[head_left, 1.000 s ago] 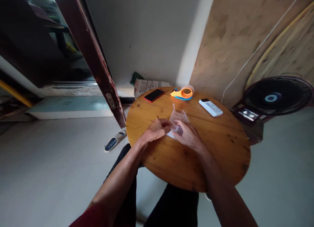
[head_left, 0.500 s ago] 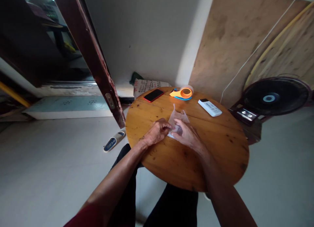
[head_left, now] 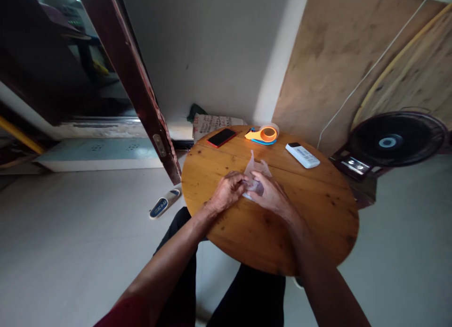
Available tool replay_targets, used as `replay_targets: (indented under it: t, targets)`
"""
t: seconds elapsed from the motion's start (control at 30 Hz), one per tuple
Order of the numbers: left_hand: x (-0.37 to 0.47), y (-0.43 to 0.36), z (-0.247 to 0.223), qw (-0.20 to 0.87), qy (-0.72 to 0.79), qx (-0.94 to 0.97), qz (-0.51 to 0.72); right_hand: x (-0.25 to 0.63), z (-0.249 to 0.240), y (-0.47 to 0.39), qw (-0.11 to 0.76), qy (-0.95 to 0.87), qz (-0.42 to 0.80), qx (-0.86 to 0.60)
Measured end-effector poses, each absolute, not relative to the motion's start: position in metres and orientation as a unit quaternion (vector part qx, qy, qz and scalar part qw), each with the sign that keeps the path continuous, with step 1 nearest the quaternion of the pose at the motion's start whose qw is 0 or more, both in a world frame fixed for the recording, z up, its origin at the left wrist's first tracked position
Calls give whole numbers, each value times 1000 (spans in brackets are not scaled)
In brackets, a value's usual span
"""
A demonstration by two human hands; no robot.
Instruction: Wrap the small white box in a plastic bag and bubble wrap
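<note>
A small thin white plastic bag (head_left: 253, 166) lies on the round wooden table (head_left: 282, 237), its handle ends pointing away from me. At its left side my left hand (head_left: 229, 189) has its fingers closed on the plastic. My right hand (head_left: 269, 192) lies over the bag's right side, thumb and fingers curved around and gripping it. Something darker shows between my hands, through or under the plastic; I cannot tell what it is. Parts of the bag are hidden beneath my fingers.
Along the table's far side are a red-edged phone (head_left: 221, 137), an orange tape dispenser (head_left: 262, 134) and a white device with a dark end (head_left: 302, 155). A black fan (head_left: 395, 139) stands at the right. On the floor at left is a slipper (head_left: 164, 204), near a door frame (head_left: 141, 91).
My left hand has shifted slightly, its fingers rolling inward at the bag's left edge. The bag's top looks a little more crumpled. My right hand stays nearly in place.
</note>
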State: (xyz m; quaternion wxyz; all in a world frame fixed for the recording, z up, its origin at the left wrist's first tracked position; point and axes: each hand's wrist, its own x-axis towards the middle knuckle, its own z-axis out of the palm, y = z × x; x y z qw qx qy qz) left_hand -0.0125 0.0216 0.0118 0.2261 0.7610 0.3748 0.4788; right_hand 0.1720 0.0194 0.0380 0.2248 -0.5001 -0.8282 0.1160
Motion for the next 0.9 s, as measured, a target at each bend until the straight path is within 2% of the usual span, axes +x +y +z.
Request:
replay_targets:
  t: [0.67,0.9]
  targets:
    - [-15,18,6,179,301,799,488,176,42,18,231,-835,134,-481]
    - [-15,18,7,157,290,811,483,199,51,20,313,-808,129,-483]
